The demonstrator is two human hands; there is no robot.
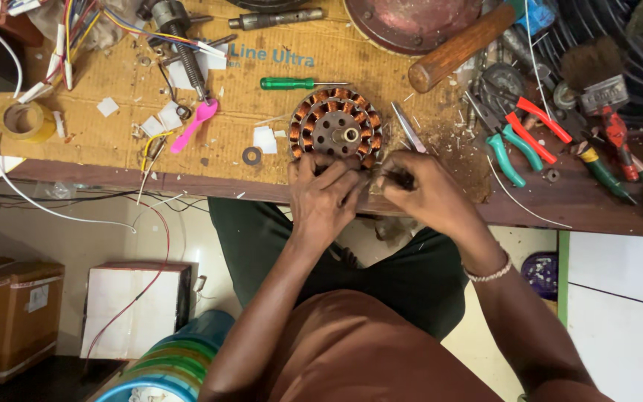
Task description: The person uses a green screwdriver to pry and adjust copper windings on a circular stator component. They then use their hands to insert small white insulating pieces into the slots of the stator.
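**Hands-on work at the near rim of a copper-wound stator (336,132), flat on the bench edge (187,179).**

Left hand (327,195) curled over the stator's near side, fingertips clamped on the coils, steadying it. Right hand (418,195) pinched tight around a small dark item (402,179) at the stator's near-right edge; too hidden to tell what it is. Apparently mid-step on the windings nearest the body. Any further move calls for a firm hold on the stator, which lies close to the bench edge, and a light touch on the thin copper wire. Metal scissors (408,128) just right of the stator, green screwdriver (295,83) beyond it, washer (251,155) to its left, pliers (515,152) well to its right.
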